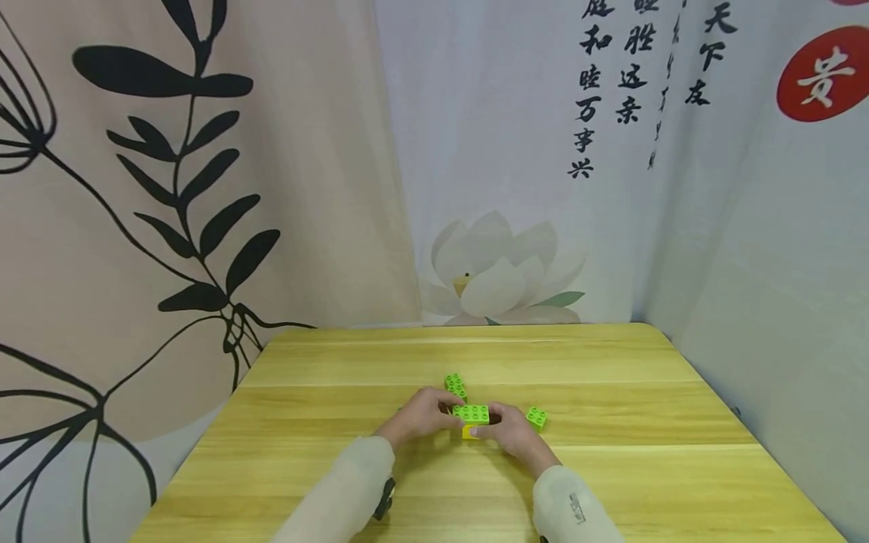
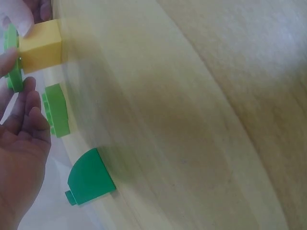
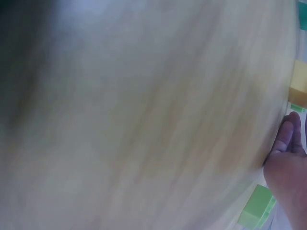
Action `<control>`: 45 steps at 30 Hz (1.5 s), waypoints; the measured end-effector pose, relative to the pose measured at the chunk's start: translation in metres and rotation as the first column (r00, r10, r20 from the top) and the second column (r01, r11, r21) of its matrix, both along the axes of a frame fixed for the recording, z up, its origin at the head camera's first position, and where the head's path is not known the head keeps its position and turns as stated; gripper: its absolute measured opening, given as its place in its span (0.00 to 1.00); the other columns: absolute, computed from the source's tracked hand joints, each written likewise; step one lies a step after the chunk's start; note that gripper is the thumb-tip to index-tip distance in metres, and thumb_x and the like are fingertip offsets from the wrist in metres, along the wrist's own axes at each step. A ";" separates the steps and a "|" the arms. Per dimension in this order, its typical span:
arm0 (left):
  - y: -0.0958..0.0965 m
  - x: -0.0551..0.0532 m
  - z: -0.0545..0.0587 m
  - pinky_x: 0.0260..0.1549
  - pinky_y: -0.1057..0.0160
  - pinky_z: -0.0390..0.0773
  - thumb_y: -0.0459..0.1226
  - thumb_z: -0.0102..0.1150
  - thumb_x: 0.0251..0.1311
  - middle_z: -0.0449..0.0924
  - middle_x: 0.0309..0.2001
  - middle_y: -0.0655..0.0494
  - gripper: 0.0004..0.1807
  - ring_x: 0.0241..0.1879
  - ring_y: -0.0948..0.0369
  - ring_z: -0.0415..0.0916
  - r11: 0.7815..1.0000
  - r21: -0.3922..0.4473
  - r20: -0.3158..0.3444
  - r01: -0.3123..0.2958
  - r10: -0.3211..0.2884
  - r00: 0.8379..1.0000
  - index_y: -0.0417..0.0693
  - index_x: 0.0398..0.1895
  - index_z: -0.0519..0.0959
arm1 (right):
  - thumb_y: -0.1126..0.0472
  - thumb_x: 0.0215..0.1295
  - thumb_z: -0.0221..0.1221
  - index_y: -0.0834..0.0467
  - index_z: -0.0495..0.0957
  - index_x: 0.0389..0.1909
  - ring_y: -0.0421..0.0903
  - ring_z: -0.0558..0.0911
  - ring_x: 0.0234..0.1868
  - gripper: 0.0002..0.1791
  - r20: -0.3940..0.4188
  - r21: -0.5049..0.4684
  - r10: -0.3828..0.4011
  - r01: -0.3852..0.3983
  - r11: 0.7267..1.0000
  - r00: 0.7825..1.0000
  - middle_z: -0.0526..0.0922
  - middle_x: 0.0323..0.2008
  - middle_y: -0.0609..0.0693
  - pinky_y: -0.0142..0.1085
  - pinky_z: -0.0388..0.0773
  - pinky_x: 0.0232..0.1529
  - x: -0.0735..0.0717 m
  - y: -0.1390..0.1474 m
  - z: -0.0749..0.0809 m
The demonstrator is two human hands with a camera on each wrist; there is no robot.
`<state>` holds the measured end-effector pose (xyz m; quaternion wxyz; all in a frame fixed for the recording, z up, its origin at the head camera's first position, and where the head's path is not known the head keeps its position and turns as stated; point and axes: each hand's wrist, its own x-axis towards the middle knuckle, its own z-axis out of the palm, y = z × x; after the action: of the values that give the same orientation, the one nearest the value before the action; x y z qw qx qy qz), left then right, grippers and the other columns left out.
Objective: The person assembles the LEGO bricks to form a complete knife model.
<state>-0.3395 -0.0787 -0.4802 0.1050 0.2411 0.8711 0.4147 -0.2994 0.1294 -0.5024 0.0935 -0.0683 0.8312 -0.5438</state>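
Note:
A light green studded brick (image 1: 471, 413) sits on top of a yellow block (image 1: 468, 432), and both are between the two hands close over the table. My left hand (image 1: 428, 411) holds the green brick at its left end, thumb against the edge, as the left wrist view shows. From the right, my right hand (image 1: 514, 432) grips the pair, its thumb on the front of the yellow block and its fingers at the right end. In the right wrist view, the yellow block (image 3: 299, 84) appears just beyond the fingertips.
Behind the hands lies another light green brick (image 1: 455, 386). A smaller light green brick (image 1: 536, 418) is to the right of the right hand. A dark green curved brick (image 2: 91, 178) stands near the left hand. The wooden table (image 1: 645, 483) ends at a printed curtain (image 1: 326, 188).

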 end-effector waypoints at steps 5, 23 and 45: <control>0.001 0.000 0.002 0.33 0.63 0.74 0.37 0.72 0.56 0.79 0.35 0.61 0.16 0.35 0.62 0.72 1.000 -0.004 -0.006 0.005 -0.005 1.000 0.47 0.49 0.85 | 0.58 0.61 0.69 0.61 0.79 0.51 0.45 0.78 0.45 0.20 0.004 0.015 -0.002 0.002 1.000 1.000 0.82 0.43 0.49 0.44 0.76 0.49 -0.001 0.000 0.001; -0.003 0.005 0.000 0.30 0.63 0.73 0.39 0.72 0.57 0.78 0.33 0.60 0.17 0.33 0.62 0.71 1.000 -0.003 -0.007 -0.017 0.017 1.000 0.48 0.50 0.85 | 0.54 0.62 0.69 0.56 0.80 0.57 0.54 0.78 0.55 0.23 -0.025 -0.012 -0.065 0.064 0.998 0.998 0.81 0.53 0.54 0.54 0.73 0.55 -0.002 0.004 0.001; -0.001 0.009 -0.006 0.30 0.64 0.73 0.41 0.70 0.59 0.78 0.33 0.61 0.17 0.34 0.62 0.72 0.998 0.016 0.022 -0.068 0.067 0.997 0.51 0.52 0.85 | 0.56 0.64 0.67 0.58 0.79 0.58 0.48 0.79 0.49 0.22 -0.003 -0.001 -0.045 0.045 0.999 0.999 0.82 0.49 0.51 0.46 0.77 0.48 -0.001 0.007 0.000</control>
<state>-0.3307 -0.0798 -0.4862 0.0983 0.2080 0.8741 0.4277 -0.3009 0.1360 -0.5023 0.0799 -0.0506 0.8325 -0.5459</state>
